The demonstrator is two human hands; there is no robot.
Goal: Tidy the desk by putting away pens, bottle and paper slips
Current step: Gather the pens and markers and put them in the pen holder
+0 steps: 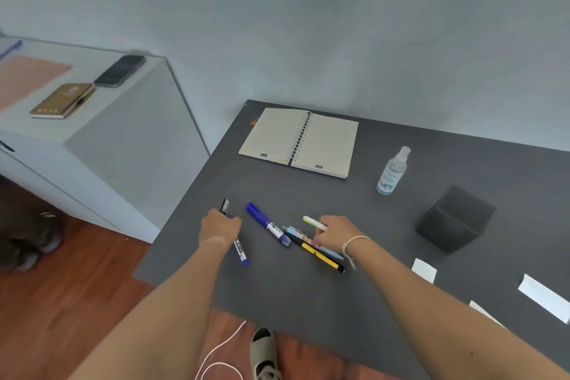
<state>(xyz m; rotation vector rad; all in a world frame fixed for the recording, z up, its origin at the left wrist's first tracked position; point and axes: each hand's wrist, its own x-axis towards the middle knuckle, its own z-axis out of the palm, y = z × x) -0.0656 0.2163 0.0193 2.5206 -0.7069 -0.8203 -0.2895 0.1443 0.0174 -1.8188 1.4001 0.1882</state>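
So the setup was a dark grey desk (308, 293) shoved into a corner against a pale wall, with a white cabinet off at about 10 o'clock holding a phone and a small brown notebook. Nothing tidied yet as far as I could tell.

Biggest thing on the desk was an open spiral notebook (297, 142) at 12 o'clock, lying flat. At 3 o'clock sat a black box-shaped holder (455, 219), looked empty, probably where the pens were meant to go. The clear spray bottle (393, 171) stood upright at roughly 1 o'clock, between the notebook and the holder but touching neither. A few white paper slips (424, 270) lay scattered at 4 o'clock near the desk edge.

Pens were all in the middle. The left hand (219, 229) was clenched around a thin blue-tipped pen (240, 251), both ends poking out of the fist. The right hand (334, 233) had its fingers pinched on a white pen with a green cap (314, 223), resting right over a yellow-and-black pen (320, 254) and a patterned one. A fat blue marker (267, 224) lay loose between the two hands.

My worry: the right hand sat on top of that little pile, so lifting could knock the neighbours rolling. And a reach over to the holder passed near the bottle, which looked easy to tip
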